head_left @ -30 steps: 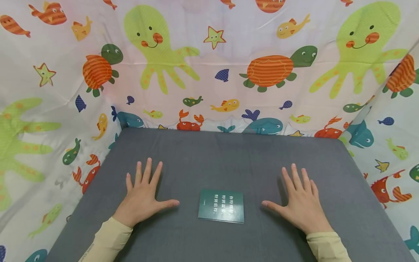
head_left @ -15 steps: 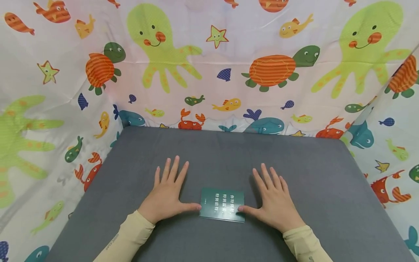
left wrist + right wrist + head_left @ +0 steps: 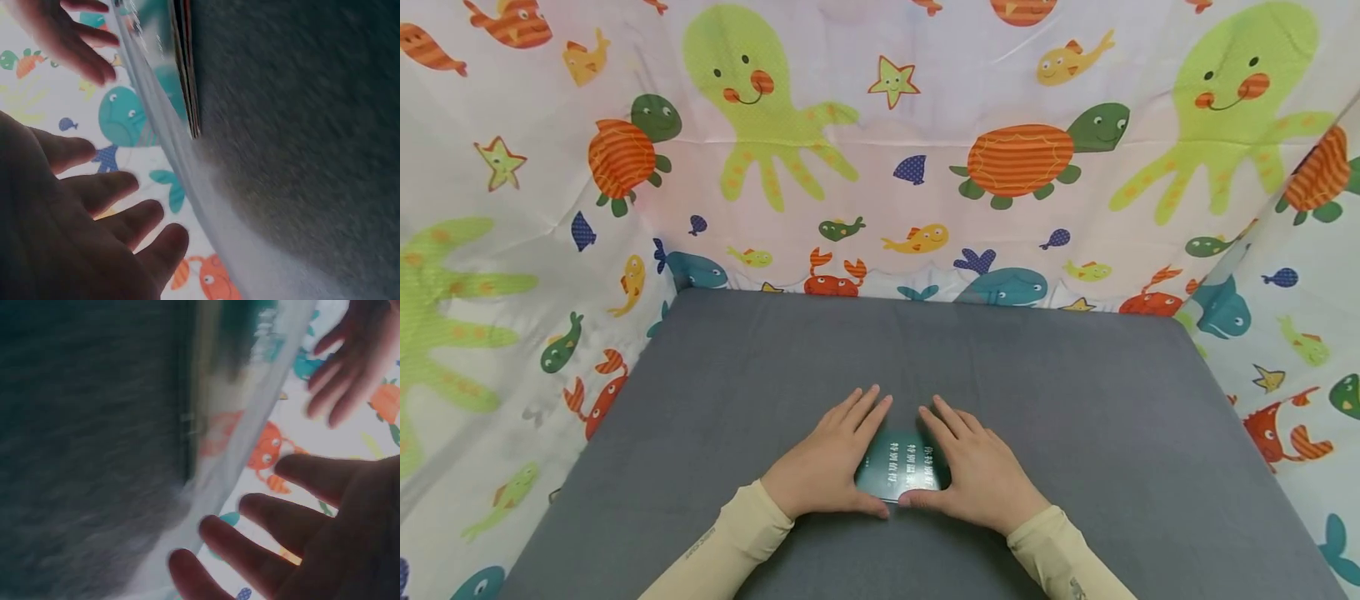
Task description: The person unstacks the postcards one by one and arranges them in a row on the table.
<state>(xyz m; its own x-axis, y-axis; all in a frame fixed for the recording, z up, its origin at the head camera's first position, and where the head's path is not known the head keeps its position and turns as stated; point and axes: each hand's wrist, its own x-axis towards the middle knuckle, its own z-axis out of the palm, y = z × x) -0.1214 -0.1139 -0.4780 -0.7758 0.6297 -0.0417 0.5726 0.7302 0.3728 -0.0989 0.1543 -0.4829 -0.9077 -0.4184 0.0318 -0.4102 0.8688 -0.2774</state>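
Observation:
A small dark green booklet [image 3: 901,468] with white printed characters lies on the grey table between the two hands. Its layered edge [image 3: 185,69] shows in the left wrist view, and blurred in the right wrist view. Along the booklet's left side is the left hand [image 3: 823,461], fingers extended forward and thumb at the near edge. The right hand [image 3: 981,475] mirrors it on the right, covering part of that side, its thumb by the near edge. Both wrist views show loosely spread fingers beside the booklet, not wrapped round it.
The grey cloth-covered table [image 3: 1037,358] extends around the hands. A white curtain [image 3: 865,108] printed with sea animals stands along its back, left and right sides. Cream sleeves [image 3: 737,525] cover both forearms.
Both hands have moved inward from wide apart to either side of the booklet, and their thumbs have come round to its near edge. The booklet stays in about the same place.

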